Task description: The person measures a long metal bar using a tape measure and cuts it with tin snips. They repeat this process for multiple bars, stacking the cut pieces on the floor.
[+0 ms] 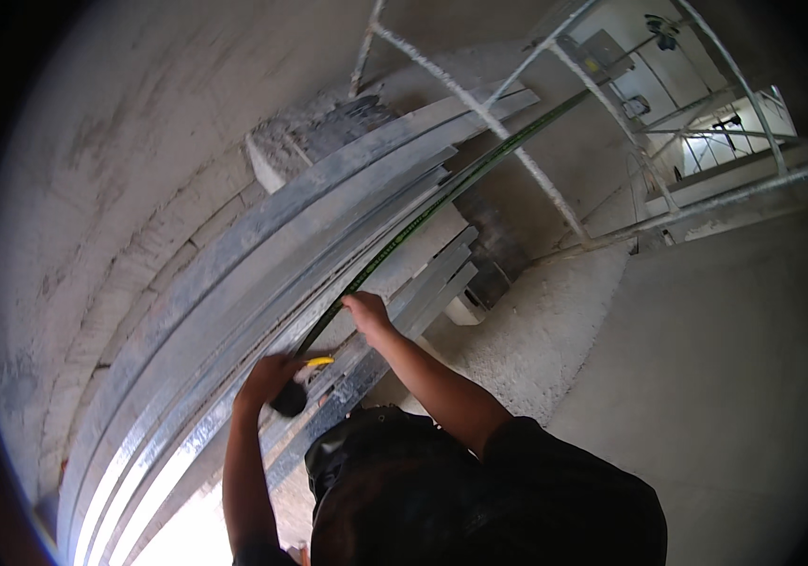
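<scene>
A tape measure's long green blade runs out from my hands toward the far upper right, above a stack of long grey metal bars. My right hand is closed around the blade partway along it. Close to my body, my left hand is wrapped at the blade's near end, by a dark rounded tape case that partly shows below the fingers. A short yellow object sticks out beside the left hand; its kind is too small to tell.
Concrete blocks stand against the rough wall behind the bars, and more blocks prop them on the right. A splattered metal frame rises at the far right. Grey floor spreads to my right. A window shows beyond.
</scene>
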`<state>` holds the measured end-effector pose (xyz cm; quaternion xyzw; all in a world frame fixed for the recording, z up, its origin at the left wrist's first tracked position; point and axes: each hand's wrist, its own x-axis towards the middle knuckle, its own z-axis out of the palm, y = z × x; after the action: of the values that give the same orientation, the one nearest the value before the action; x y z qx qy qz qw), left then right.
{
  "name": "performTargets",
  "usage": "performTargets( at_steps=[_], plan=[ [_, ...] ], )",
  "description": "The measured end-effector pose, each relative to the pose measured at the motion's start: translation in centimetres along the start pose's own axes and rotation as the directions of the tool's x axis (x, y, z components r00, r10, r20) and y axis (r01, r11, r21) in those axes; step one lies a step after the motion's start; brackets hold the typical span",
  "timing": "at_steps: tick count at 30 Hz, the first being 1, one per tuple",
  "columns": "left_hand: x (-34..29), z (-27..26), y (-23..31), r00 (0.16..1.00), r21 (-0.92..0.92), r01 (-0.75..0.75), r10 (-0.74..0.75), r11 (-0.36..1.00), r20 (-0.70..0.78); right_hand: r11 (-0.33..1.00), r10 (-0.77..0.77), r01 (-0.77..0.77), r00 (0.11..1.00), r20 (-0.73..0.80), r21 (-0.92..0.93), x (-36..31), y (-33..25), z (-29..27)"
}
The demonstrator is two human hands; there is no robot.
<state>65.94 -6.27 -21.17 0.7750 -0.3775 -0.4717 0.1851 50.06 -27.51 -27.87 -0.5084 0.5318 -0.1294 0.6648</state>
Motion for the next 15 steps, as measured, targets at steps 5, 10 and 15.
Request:
performTargets(
  at_steps=[5,10,15],
  plan=[
    [-14.4,-2.4,-11.8,0.966,-0.036,0.253,-0.255,0.967,-0.041,0.981,-0.102,0.064,0.974,-0.203,-0.183,9.4,-5.0,-7.8],
    [-22.8,-3.3,-16.9,0.936,-0.091,0.325,-0.334,0.941,-0.113,0.992,0.032,-0.069,0.947,-0.321,-0.104,12.5,-9.3,-11.0],
    [-17.5,-2.0,-8.5,0.949,-0.157,0.313,-0.316,0.937,0.001,0.992,0.124,-0.128,0.971,-0.204,-0.005,7.3,-5.6,-8.6]
  ],
)
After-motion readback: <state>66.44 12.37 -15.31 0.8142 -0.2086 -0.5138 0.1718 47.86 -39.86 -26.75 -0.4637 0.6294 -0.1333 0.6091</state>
